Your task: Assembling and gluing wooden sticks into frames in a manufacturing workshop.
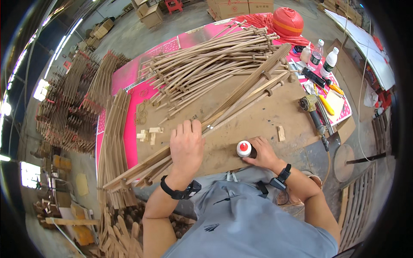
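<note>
Far to the left of both hands, stacks of wooden frames (64, 107) stand on the floor, and a bundle of flat slats (114, 146) lies along the near left edge of the work table (241, 107).

Just left of the left hand, a few small wooden blocks (148, 135) sit on the brown board. The left hand (186, 146) lies palm down with its fingers together and pressed flat on a bundle of long wooden sticks (241, 101); it pins them to the table rather than gripping them. The sticks run from under the palm up and away to the right, and their near ends stick out below and to the left of the wrist. Beyond the fingers, a big heap of thin curved ribs (206, 64) covers the far part of the table.

To the right of that hand, well apart from it, the right hand (260, 155) is closed around a small bottle with a red-and-white cap (244, 148), which stands on the table near the front edge (only the cap end shows clearly). A lone wooden block (281, 133) lies just beyond this hand.

Further right are a power tool (314, 112), a yellow-handled tool (327, 104) and white plastic bottles (329, 60). An orange lantern (287, 21) sits at the far edge.
</note>
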### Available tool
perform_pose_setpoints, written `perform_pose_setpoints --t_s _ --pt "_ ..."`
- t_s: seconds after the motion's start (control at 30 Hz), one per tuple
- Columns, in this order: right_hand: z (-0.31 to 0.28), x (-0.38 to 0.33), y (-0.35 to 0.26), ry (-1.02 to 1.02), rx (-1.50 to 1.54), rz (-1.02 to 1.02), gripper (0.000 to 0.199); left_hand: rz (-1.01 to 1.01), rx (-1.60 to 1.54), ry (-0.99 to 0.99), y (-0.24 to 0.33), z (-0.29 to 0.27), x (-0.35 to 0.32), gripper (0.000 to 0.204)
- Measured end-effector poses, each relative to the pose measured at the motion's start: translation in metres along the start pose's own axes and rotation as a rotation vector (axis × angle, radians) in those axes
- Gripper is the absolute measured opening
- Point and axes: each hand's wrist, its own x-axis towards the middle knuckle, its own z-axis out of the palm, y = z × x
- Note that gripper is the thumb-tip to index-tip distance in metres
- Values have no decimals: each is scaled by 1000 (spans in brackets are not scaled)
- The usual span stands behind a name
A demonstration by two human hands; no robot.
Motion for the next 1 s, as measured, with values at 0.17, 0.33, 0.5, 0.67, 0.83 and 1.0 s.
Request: perform_pose_setpoints --t_s 0.17,0.33,0.5,0.67,0.83,1.0 --pt "-3 3 -4 -15 25 19 60 -11 -23 -8 -2 3 -3 43" --pt "0 3 -6 3 24 29 63 -15 -33 -5 -8 13 -7 42" --pt "-2 2 -4 -130 318 214 65 -19 -15 -56 -15 32 -12 42" --pt "-42 3 -22 -110 647 326 64 21 2 -80 -19 61 -20 33" --pt "-78 9 -34 24 930 528 64 65 -30 -130 -19 89 -26 24" --pt "-84 24 -38 65 1037 550 64 84 38 -194 -24 121 -33 24"
